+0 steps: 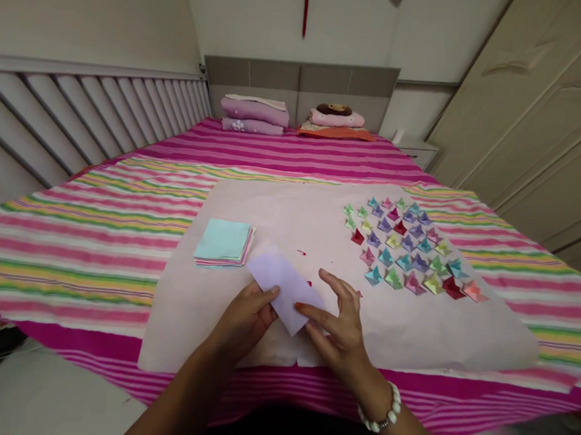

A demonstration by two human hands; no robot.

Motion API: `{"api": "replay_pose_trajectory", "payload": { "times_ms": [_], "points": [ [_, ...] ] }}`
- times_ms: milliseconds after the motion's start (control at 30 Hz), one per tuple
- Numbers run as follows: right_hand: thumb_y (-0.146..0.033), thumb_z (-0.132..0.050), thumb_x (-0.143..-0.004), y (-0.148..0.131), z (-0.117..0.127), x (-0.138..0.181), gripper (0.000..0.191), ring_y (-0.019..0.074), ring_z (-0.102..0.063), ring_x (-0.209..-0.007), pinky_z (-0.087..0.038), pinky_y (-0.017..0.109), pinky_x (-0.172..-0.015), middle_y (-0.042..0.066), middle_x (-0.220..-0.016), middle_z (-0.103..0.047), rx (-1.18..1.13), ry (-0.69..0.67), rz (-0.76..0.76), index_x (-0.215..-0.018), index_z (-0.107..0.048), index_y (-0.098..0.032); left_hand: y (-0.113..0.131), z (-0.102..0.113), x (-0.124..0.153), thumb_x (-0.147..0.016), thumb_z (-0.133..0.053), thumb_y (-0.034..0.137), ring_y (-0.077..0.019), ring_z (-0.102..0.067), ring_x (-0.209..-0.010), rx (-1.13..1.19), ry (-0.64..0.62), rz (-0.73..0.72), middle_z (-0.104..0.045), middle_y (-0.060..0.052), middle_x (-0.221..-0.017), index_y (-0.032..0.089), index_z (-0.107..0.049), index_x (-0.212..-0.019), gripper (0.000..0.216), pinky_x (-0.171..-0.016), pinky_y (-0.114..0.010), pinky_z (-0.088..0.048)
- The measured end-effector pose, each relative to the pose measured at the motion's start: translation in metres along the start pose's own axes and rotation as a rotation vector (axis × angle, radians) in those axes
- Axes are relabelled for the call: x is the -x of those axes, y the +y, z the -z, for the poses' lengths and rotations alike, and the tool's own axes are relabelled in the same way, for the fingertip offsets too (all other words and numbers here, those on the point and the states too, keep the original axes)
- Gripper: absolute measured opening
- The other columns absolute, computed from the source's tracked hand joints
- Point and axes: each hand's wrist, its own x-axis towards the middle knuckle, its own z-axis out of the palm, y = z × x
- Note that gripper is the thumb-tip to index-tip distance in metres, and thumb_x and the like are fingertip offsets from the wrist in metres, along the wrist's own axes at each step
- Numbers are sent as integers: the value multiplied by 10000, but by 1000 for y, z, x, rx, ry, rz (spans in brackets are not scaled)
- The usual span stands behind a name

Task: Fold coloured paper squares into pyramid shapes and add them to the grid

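A lavender sheet of origami paper, folded into a rectangle, is held at a slant above the white paper sheet. My left hand pinches its lower left edge, thumb on top. At the lower right corner, my right hand grips the paper between thumb and a finger, its other fingers raised and apart. A stack of square coloured paper, light blue on top, lies left of the hands. To the right stand rows of several small folded paper boats in many colours.
Small red scraps lie on the white sheet beyond the hands. A striped bedspread spreads under everything. Folded purple bedding and a pink pile sit by the headboard. A white railing runs along the left.
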Motion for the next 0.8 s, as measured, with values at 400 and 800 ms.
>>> {"api": "replay_pose_trajectory", "payload": {
  "times_ms": [400, 800],
  "points": [
    [-220, -665, -820, -4, -8, -8, 60, 247, -571, -1118, -443, 401, -945, 86, -1203, -613, -578, -12, -525, -804, -722, -234, 0, -2, 8, -837, -640, 216, -254, -637, -1071, 9, 12, 11, -696, -123, -1134, 131, -650, -1112, 288, -941, -400, -490],
    [-289, -836, -631, -6, -21, -10, 412, 139, -592, -685, -489, 263, -633, -6, -785, -651, -908, 96, -927, -980, -626, -225, -7, 4, 8, -746, -721, 270, -197, -672, -785, -346, 147, -51, -751, -61, -858, 146, -706, -915, 209, -762, -328, -504]
  ]
}}
